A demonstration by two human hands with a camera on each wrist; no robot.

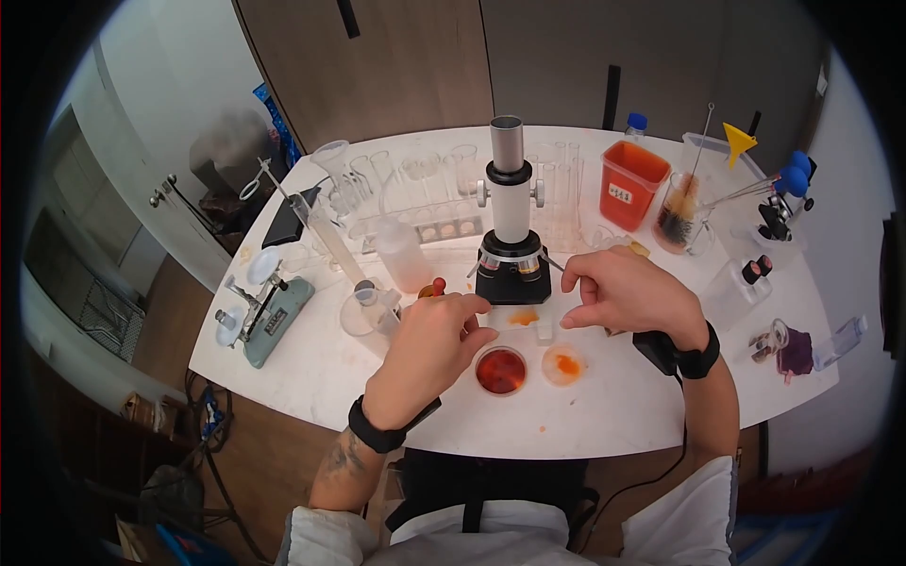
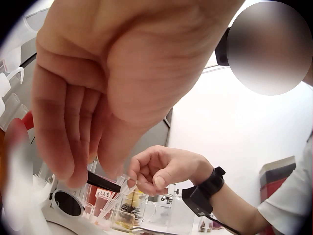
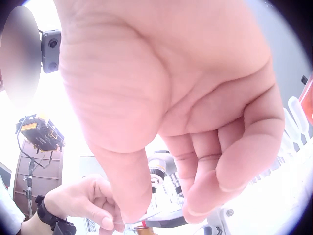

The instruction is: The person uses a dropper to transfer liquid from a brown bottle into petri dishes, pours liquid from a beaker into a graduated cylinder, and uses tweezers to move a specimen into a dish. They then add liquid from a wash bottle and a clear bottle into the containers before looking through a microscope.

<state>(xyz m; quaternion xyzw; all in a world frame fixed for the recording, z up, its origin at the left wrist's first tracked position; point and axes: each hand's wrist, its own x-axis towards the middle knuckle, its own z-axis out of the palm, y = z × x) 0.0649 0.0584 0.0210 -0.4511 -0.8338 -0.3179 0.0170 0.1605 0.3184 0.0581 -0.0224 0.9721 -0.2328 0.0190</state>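
Half-curled, our left hand [image 1: 430,338] and right hand [image 1: 634,292] appear to pinch opposite ends of the slide [image 1: 522,318] between them. We judge this positioning; next likely needs level transfer to the microscope [image 1: 511,208] beyond.

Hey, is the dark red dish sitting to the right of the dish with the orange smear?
No, the head view shows the dark red dish left of the orange-smeared dish.

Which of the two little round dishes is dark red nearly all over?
The left dish: dark red nearly fills it, while the right dish is pale with just an orange patch.
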